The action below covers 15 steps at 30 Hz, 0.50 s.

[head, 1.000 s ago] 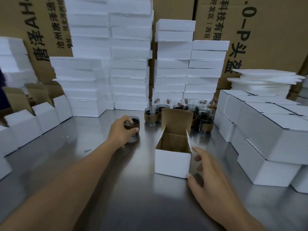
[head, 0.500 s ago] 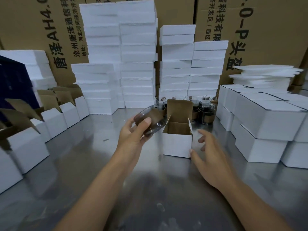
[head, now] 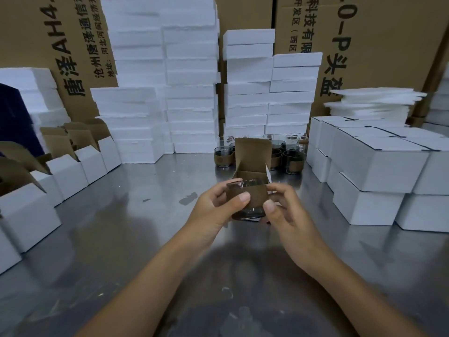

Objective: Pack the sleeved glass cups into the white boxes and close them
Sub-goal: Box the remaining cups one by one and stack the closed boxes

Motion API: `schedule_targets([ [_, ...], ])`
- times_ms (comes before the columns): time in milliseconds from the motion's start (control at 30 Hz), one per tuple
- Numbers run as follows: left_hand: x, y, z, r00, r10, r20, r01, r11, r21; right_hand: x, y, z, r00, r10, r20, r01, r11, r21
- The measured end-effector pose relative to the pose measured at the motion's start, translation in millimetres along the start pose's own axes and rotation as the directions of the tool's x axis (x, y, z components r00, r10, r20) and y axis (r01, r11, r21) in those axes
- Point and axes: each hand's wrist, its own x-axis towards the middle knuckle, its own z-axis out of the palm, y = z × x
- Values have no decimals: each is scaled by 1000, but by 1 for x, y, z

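**Sleeved glass cup (head: 246, 199) pinched between 2 hands**

The left hand (head: 213, 210) thumbs the brown sleeve; the right hand (head: 289, 215) curls round the far side. The white box (head: 252, 154) stands open just behind the grip. Hold the cup upright, centre it over the opening, and lower it straight past the side flaps.

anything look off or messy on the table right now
Nothing looks broken or spilled. A few small scraps lie on the steel table just left of the left hand, and the pile of thin white sheets at the back right is fanned unevenly. The cup, gripped by it and the right hand, looks intact.
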Motion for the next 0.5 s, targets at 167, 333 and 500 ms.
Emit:
schedule_targets([
  [167, -2, -1, 3, 999, -18, -37, 19, 1000, 24, 3, 7, 2, 996, 77, 54, -75, 996, -46],
  [333, -2, 0, 2, 999, -23, 30, 26, 995, -93, 5, 10, 2, 996, 87, 19, -89, 989, 116],
  [500, -3, 0, 1, 997, -23, 78, 32, 993, -111, 10, 8, 1, 989, 149, -19, -145, 978, 148],
])
